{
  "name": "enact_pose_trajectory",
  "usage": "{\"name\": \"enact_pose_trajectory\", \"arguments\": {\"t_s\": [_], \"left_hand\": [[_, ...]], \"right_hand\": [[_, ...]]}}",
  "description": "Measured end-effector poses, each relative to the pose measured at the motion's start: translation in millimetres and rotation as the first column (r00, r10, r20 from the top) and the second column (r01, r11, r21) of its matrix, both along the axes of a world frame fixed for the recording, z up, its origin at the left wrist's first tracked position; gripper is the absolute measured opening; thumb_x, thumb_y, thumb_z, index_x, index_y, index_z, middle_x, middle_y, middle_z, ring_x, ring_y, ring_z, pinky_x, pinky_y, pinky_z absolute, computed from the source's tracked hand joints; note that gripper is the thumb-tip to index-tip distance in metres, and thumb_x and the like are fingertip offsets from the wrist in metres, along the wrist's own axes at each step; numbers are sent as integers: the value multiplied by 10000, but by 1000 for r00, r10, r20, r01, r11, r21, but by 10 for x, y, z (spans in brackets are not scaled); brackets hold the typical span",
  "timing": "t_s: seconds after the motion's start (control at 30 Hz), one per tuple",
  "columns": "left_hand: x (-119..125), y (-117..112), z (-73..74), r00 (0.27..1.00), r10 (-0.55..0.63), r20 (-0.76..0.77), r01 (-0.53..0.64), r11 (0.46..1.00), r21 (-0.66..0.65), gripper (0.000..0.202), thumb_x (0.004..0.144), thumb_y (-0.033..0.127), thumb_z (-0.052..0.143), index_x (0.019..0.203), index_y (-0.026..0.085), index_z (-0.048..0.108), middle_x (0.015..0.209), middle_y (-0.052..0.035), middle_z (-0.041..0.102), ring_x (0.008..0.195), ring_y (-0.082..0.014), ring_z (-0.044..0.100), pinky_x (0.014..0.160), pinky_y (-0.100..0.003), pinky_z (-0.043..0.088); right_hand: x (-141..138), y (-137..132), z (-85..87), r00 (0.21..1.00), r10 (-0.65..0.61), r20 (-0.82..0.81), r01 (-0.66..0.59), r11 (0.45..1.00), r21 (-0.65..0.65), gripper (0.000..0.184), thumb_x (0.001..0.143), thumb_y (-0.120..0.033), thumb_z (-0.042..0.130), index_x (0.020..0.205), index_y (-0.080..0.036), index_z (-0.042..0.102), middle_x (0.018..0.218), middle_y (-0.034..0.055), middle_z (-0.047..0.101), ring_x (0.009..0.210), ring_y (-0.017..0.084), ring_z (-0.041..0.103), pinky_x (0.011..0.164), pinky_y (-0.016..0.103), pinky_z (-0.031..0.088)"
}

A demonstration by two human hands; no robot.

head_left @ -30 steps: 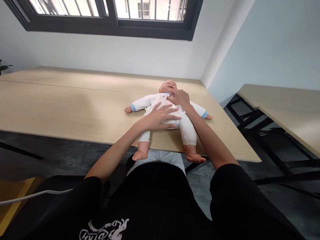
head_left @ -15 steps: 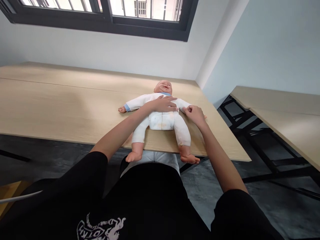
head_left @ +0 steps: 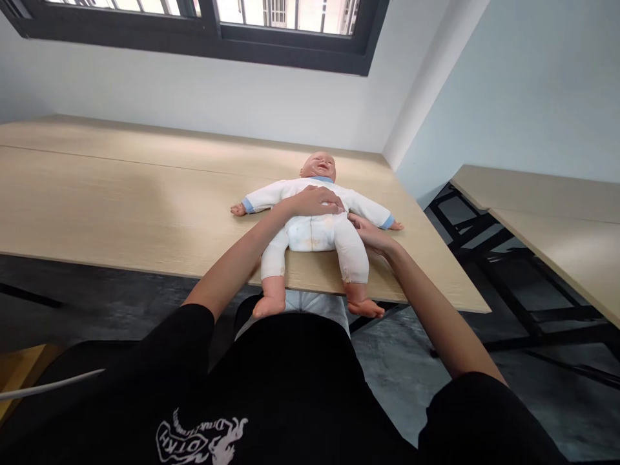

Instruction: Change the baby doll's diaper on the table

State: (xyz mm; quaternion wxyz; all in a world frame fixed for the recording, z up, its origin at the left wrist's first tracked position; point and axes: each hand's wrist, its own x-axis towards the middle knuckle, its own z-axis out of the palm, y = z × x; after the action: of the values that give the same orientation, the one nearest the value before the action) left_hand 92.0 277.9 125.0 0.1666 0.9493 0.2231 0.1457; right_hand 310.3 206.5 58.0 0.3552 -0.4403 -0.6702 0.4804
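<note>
A baby doll [head_left: 310, 232] lies on its back on the wooden table, its head away from me and its feet over the near edge. It wears a white top [head_left: 276, 194] with blue collar and cuffs; its lower body and legs are white and stained. My left hand [head_left: 317, 200] rests across the doll's belly, its fingers bent together over the top's lower edge at the right side of the waist. Beside the doll's right-side hip, my right hand [head_left: 368, 234] has curled fingers against the waist. Its fingertips are partly hidden behind the doll.
The pale wooden table [head_left: 121, 213] runs far to the left along the wall. Another table [head_left: 547, 206] with black folding legs stands to the right, across a gap. A dark-framed window [head_left: 290, 48] is above. A white cable [head_left: 53, 385] shows at lower left.
My left hand's spread fingers have drawn together and bent at the doll's waist. My right hand has moved down and left from the doll's sleeve to its hip, uncovering the blue cuff.
</note>
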Motion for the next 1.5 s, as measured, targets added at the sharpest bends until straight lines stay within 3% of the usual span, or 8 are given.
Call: {"name": "enact_pose_trajectory", "arguments": {"t_s": [0.13, 0.27, 0.47, 0.63, 0.97, 1.13, 1.3, 1.5], "left_hand": [[-55, 7, 0, 998, -30, 50, 32, 999, -22, 399, 980, 446, 448, 1141, 233, 744, 1220, -11, 731, 1188, -219, 597, 1040, -321, 374], [-74, 19, -13, 997, -52, 58, 55, 998, -37, 420, 978, 462, 446, 1119, 214, 755, 1173, -20, 742, 1123, -216, 621, 989, -305, 398], [-91, 51, -31, 996, -64, 63, 66, 997, -34, 434, 974, 497, 449, 1123, 218, 747, 1130, -23, 744, 1069, -208, 629, 945, -295, 409], [-97, 64, -30, 997, -48, 56, 52, 996, -73, 443, 965, 535, 460, 1111, 227, 743, 1135, -16, 740, 1072, -205, 628, 945, -288, 408], [-125, 51, -17, 994, -21, 109, 36, 990, -137, 444, 961, 522, 469, 1061, 188, 745, 1073, -32, 746, 1001, -194, 639, 878, -277, 428], [-140, 73, -31, 987, -14, 163, 42, 984, -171, 434, 967, 515, 461, 1065, 199, 742, 1094, -23, 747, 1014, -186, 637, 879, -271, 428], [-123, 30, -15, 988, 14, 156, 11, 987, -158, 446, 957, 536, 471, 972, 185, 745, 957, -25, 731, 886, -179, 612, 799, -279, 417], [-121, -34, 21, 984, 47, 171, -22, 990, -142, 439, 946, 532, 477, 872, 178, 726, 866, -21, 688, 820, -170, 567, 774, -287, 402]], "right_hand": [[-96, -66, 51, 1000, -11, 1, 11, 995, 96, 627, 652, -427, 848, 1181, -193, 607, 1302, 120, 643, 1222, 318, 580, 1111, 491, 455], [-140, -74, 73, 999, -32, 18, 31, 998, 53, 657, 605, -413, 872, 1153, -181, 593, 1249, 133, 663, 1136, 321, 624, 1043, 497, 503], [-103, -4, 31, 995, -94, 17, 95, 993, -63, 505, 635, -429, 837, 995, -191, 575, 992, 75, 710, 912, 263, 676, 813, 391, 568], [-73, 66, -20, 972, -232, 27, 233, 971, -44, 396, 701, -428, 755, 967, -206, 564, 844, 28, 671, 785, 216, 635, 681, 321, 528], [-114, -55, 56, 964, -127, -232, 68, 967, -247, 482, 629, -255, 794, 1041, -208, 549, 970, 43, 704, 884, 199, 682, 751, 284, 565], [-202, -70, 64, 921, -155, -357, 89, 977, -195, 529, 638, -290, 816, 1087, -219, 544, 1033, 57, 694, 974, 218, 690, 834, 312, 588], [-214, -55, 52, 973, -155, -168, 126, 977, -171, 643, 524, -290, 874, 1055, -231, 516, 1035, 77, 672, 979, 247, 658, 850, 364, 575], [-197, 13, -35, 968, -208, 140, 175, 960, 221, 322, 665, -418, 716, 850, -197, 571, 925, 64, 670, 922, 254, 601, 875, 383, 509]]}}
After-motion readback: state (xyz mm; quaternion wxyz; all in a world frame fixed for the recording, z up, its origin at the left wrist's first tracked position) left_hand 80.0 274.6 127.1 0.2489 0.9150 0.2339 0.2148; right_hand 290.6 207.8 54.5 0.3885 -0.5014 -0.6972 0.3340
